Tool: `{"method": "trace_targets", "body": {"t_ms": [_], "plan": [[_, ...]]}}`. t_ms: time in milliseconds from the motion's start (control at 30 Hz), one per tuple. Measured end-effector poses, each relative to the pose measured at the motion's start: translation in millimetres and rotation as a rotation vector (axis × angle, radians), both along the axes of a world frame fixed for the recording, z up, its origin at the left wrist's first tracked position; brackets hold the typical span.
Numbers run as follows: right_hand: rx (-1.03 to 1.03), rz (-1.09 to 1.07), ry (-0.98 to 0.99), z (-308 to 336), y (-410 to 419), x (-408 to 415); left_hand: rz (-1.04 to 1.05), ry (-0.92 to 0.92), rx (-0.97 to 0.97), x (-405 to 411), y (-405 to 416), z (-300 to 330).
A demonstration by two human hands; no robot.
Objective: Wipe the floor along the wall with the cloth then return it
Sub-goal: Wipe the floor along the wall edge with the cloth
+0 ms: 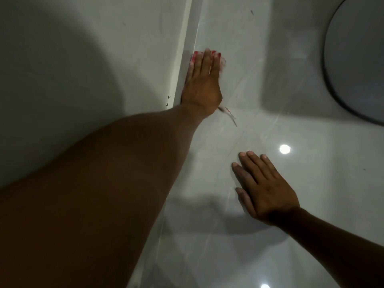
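A: L hand (202, 80) first. I've got it flat, palm down, fingers straight, pressing the cloth (222, 61) onto the floor (259, 129). No curl, no pinch; it's pinned under the palm, not gripped.

B: Why flat?

A: My guess: spreads pressure so more cloth drags along the edge. Hand's little-finger side runs right against the skirting (188, 48), so the wipe hugs the wall (83, 59). Arm's stretched far fwd, so I read this as mid-stroke, reaching.

B: R hand?

A: R hand (265, 183) is free, fingers spread a bit, palm down on the tile, well apart from the cloth. Holds nothing. Prob. bracing my weight while I lean in.

B: Where's the cloth exactly?

A: Mostly hidden under the L hand, at the floor-wall joint. Only bits show: red-and-white patches past the fingertips and beside them, plus a thin pale tail poking out by the wrist, lying on the tile.

B: Look of it?

A: Light, whitish w/ red marks, thin and limp, crumpled. Blurry, so can't tell pattern or weave. Full size hidden.

B: Anything else around?

A: Glossy grey tile w/ lamp glare, a dark-rimmed round thing (357, 59) top right, unclear what. Return step not done yet.
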State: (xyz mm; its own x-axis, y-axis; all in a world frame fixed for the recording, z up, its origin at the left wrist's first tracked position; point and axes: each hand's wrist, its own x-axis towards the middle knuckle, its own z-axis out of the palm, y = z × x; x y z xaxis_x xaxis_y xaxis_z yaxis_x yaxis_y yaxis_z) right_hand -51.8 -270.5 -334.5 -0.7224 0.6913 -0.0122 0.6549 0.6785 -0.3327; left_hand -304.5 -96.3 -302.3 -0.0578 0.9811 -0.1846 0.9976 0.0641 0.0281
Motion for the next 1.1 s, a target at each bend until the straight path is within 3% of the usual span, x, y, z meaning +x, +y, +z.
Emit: {"method": "trace_targets", "body": {"t_ms": [200, 333, 433, 533, 700, 933, 1100], "plan": [[0.006, -0.003, 0.007, 3, 1, 0, 0.048, -0.052, -0.010, 10, -72, 2], [-0.004, 0.003, -0.011, 2, 1, -1, 0.147, -0.152, 0.042, 24, -197, 0], [-0.004, 0.001, 0.012, 1, 1, -1, 0.173, -0.130, 0.017, 37, -299, 3], [-0.007, 0.001, 0.021, 3, 0, 0, 0.137, -0.125, -0.045, 40, -340, 3], [-0.027, 0.000, -0.021, 3, 1, -1, 0.144, -0.117, 0.094, 32, -223, -8], [0.014, -0.007, 0.045, 2, 0, -1, 0.041, 0.004, 0.007, 1, 21, 0], [0.021, -0.004, 0.036, 0, 0, 0, 0.065, -0.003, -0.015, 0, 50, -3]]}}
